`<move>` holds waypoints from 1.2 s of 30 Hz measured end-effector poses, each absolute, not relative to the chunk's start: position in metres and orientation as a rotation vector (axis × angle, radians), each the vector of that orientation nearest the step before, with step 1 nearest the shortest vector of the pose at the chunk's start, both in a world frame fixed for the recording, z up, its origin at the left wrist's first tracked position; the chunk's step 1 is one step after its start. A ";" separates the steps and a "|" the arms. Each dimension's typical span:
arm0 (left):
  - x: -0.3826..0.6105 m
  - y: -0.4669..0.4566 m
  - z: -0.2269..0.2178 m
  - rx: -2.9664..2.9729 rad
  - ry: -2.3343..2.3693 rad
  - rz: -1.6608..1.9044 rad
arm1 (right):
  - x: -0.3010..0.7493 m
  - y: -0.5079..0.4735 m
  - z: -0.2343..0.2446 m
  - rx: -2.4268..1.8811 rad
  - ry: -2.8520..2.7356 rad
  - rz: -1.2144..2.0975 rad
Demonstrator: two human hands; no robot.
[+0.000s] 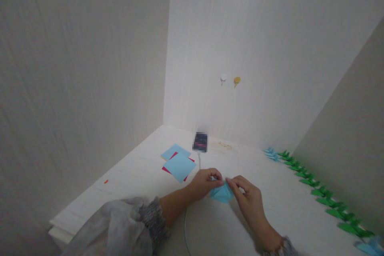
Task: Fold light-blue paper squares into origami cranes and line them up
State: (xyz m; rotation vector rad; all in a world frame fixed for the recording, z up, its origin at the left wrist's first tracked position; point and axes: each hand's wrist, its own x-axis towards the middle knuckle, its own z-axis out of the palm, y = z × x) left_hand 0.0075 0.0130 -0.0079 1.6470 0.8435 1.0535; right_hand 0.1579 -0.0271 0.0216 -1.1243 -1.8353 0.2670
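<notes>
A partly folded light-blue paper (221,194) lies on the white table (126,184), held between both of my hands. My left hand (205,183), with a ring on one finger, pinches the paper's left upper edge. My right hand (247,198) pinches its upper right corner with thumb and forefinger. The fingers of both hands are closed on the paper.
A stack of light-blue and red paper squares (179,165) lies behind my left hand. A phone (200,142) stands against the back wall with a white cable (186,224) running toward me. A row of folded green paper pieces (324,192) lines the right wall, with blue ones (271,153) at its far end.
</notes>
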 end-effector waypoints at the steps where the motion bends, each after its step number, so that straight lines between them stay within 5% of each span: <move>1: 0.007 0.012 -0.007 1.651 0.854 1.054 | 0.158 -0.027 0.022 -1.120 -1.841 0.273; 36: 0.008 0.012 -0.016 1.490 0.856 0.956 | 0.160 -0.028 0.026 -1.163 -1.711 0.421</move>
